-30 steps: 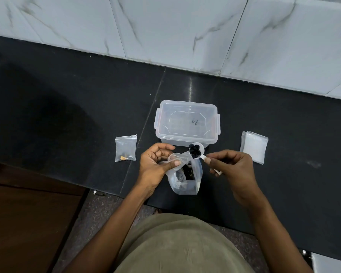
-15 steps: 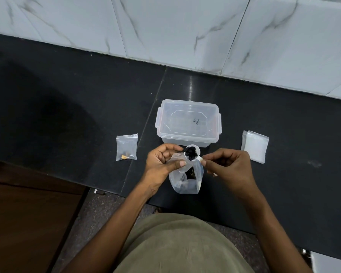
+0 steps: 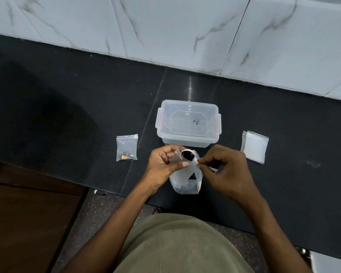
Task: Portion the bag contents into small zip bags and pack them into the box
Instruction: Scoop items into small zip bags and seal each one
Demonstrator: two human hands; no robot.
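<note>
My left hand (image 3: pixel 164 164) holds a small clear zip bag (image 3: pixel 177 156) open at its mouth. My right hand (image 3: pixel 224 170) pinches the handle of a white spoon (image 3: pixel 187 155) loaded with dark pieces, its bowl right at the small bag's mouth. Below both hands stands the larger clear bag (image 3: pixel 185 182) with dark contents at its bottom. The clear plastic box (image 3: pixel 187 125) with its lid on sits just behind my hands. A filled small zip bag (image 3: pixel 127 147) lies to the left.
A stack of unused white zip bags (image 3: pixel 254 146) lies to the right of the box. The black counter (image 3: pixel 67 115) ends at a marble-tiled wall (image 3: pixel 165 26) behind. Its front edge runs close to my body, with a brown cabinet (image 3: pixel 28 223) below left.
The spoon with dark pieces moved left and down to the small bag's mouth. My right hand came closer to my left hand.
</note>
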